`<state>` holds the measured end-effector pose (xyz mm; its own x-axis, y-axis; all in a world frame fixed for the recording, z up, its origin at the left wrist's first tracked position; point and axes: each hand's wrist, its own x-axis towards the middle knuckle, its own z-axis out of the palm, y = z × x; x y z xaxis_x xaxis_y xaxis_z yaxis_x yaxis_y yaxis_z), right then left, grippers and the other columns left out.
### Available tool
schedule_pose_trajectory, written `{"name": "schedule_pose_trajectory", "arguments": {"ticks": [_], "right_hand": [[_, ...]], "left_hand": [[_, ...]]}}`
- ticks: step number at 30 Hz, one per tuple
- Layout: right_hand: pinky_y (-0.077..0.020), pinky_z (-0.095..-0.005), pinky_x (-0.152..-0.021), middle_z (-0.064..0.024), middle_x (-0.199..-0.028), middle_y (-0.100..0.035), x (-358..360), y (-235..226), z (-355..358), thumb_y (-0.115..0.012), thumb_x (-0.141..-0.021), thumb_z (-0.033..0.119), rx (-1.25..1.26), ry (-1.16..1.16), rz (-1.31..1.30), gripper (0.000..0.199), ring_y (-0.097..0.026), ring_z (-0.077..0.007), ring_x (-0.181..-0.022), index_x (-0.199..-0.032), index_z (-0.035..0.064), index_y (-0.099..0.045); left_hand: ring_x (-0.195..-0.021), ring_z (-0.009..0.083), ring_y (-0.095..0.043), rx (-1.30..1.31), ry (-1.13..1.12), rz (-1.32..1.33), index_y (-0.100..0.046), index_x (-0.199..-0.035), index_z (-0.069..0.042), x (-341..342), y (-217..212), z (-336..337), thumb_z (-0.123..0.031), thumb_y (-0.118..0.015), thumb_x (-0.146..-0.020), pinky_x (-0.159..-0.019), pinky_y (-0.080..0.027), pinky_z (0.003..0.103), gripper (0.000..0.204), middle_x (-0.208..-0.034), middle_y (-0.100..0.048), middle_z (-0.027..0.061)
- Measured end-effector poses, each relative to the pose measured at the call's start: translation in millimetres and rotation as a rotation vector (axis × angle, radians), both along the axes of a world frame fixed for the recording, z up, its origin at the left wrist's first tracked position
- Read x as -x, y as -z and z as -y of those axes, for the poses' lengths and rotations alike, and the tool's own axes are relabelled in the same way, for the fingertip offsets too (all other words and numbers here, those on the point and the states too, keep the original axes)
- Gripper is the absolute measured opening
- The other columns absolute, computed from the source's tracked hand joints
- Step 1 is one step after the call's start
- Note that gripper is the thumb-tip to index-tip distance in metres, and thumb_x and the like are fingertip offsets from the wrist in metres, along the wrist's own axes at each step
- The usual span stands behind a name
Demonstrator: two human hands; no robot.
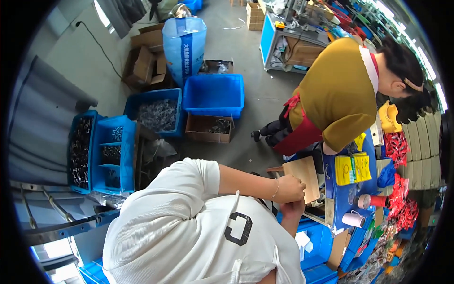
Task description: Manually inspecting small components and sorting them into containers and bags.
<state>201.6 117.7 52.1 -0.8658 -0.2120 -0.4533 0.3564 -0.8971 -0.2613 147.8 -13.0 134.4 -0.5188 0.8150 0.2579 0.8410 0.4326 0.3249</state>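
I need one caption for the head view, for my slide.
Bare hands close together near a blue-topped table, with a co-worker in a red apron nearby.

Bright strip lights (427, 63) glare at upper right, with strong fisheye bending toward the picture's rim.

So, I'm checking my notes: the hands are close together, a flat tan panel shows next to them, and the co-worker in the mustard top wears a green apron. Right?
The apron is red, not green, as the head view shows. The rest stands: the hands are close together, the flat tan panel shows next to them, and the co-worker wears a mustard top.
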Motion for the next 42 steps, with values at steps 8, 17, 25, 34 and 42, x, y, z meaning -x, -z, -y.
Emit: {"name": "schedule_pose_trajectory", "arguments": {"ticks": [8, 17, 25, 34, 42], "right_hand": [[-0.0406, -0.0361, -0.09, -0.0046, -0.115, -0.049, 8.5, 4.0, -2.3, -0.04, -0.09, 0.029, -0.121, -0.204, -0.001, 0.026, -0.049, -0.0185, -0.107, -0.11, 0.0125, -0.046], [-0.0402, -0.0383, -0.09, -0.0054, -0.114, -0.05, 33.3, 17.8, 13.0, -0.04, -0.089, 0.032, -0.333, -0.462, -0.253, 0.03, -0.049, -0.0211, -0.107, -0.11, 0.0111, -0.047], [-0.0414, -0.038, -0.088, -0.0068, -0.112, -0.052, 64.8, 17.6, 94.2, -0.041, -0.089, 0.032, -0.018, -0.865, -0.124, 0.03, -0.05, -0.0215, -0.105, -0.109, 0.0104, -0.048], [-0.047, -0.0326, -0.081, -0.0064, -0.103, -0.055, 52.8, -4.3, 212.5, -0.043, -0.092, 0.024, -0.16, -1.075, -0.071, 0.022, -0.054, -0.0169, -0.096, -0.104, 0.0074, -0.051], [-0.0468, -0.0319, -0.08, -0.0077, -0.09, -0.057, 46.7, -8.2, 357.0, -0.049, -0.09, 0.021, -0.16, -1.339, 0.07, 0.018, -0.054, -0.0177, -0.088, -0.09, 0.004, -0.055]], "left_hand": [[-0.079, 0.0255, -0.063, 0.094, -0.055, 0.045, -0.068, -0.073, -0.01, 0.8, 6.1, 2.5, -0.014, -0.059, -0.066, -0.059, -0.051, 0.036, 0.012, -0.08, -0.063, 0.0068], [-0.077, 0.0256, -0.064, 0.147, -0.383, 0.171, -0.068, -0.075, -0.009, -2.2, 10.2, 28.0, -0.014, -0.059, -0.067, -0.061, -0.051, 0.035, 0.013, -0.08, -0.065, 0.007], [-0.076, 0.0245, -0.062, -0.01, -0.77, 0.165, -0.063, -0.078, -0.007, -36.0, 26.6, 91.1, -0.016, -0.062, -0.065, -0.059, -0.051, 0.035, 0.016, -0.083, -0.06, 0.0085], [-0.073, 0.0234, -0.059, -0.317, -1.046, 0.088, -0.059, -0.077, -0.008, -102.5, -3.9, 203.5, -0.018, -0.063, -0.066, -0.056, -0.049, 0.036, 0.015, -0.075, -0.054, 0.0063], [-0.072, 0.0233, -0.058, -0.461, -1.392, 0.045, -0.06, -0.081, -0.011, -200.5, -4.1, 308.4, -0.018, -0.061, -0.073, -0.057, -0.048, 0.035, 0.01, -0.076, -0.055, 0.0046]]}}
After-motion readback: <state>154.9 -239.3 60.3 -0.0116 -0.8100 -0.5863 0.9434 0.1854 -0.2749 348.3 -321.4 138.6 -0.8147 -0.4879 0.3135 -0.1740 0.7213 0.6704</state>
